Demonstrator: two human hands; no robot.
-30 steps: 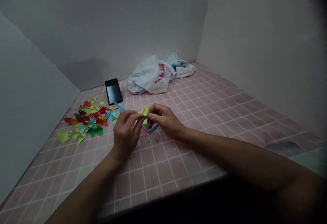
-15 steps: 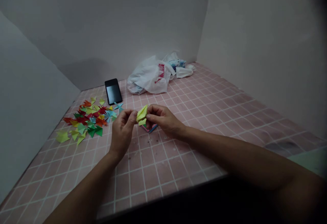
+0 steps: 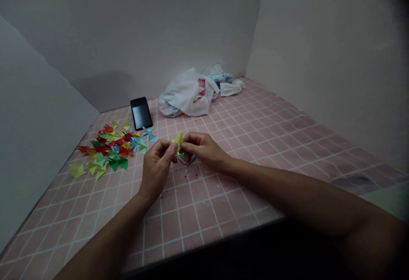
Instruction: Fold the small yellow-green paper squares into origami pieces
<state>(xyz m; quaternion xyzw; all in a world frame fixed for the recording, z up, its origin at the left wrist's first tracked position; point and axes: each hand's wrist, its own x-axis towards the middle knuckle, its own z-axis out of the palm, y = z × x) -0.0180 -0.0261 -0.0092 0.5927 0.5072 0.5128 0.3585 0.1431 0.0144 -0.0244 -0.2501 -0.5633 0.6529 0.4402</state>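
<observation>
Between my two hands is a small folded yellow paper [image 3: 178, 141], raised a little over the table. My left hand [image 3: 157, 159] pinches its left side between thumb and fingers. On the right side my right hand [image 3: 202, 149] grips it the same way, thumb against fingertips. Partly hidden under the hands lies a small stack of coloured paper [image 3: 186, 160], with green, pink and blue edges showing. To the left of my left hand spreads a pile of folded paper pieces [image 3: 111, 145] in red, orange, yellow, green and light blue.
A black phone [image 3: 141, 114] lies behind the paper pile. Farther back a white plastic bag [image 3: 188, 94] with a red mark rests by the wall, with a blue-and-white packet [image 3: 222, 78] beside it. The table [image 3: 255, 182] has a pink tiled cover; walls enclose its back and sides.
My left hand has moved slightly right, closer to my right hand. The yellow paper has turned and now shows a narrower, pointed shape between the fingers.
</observation>
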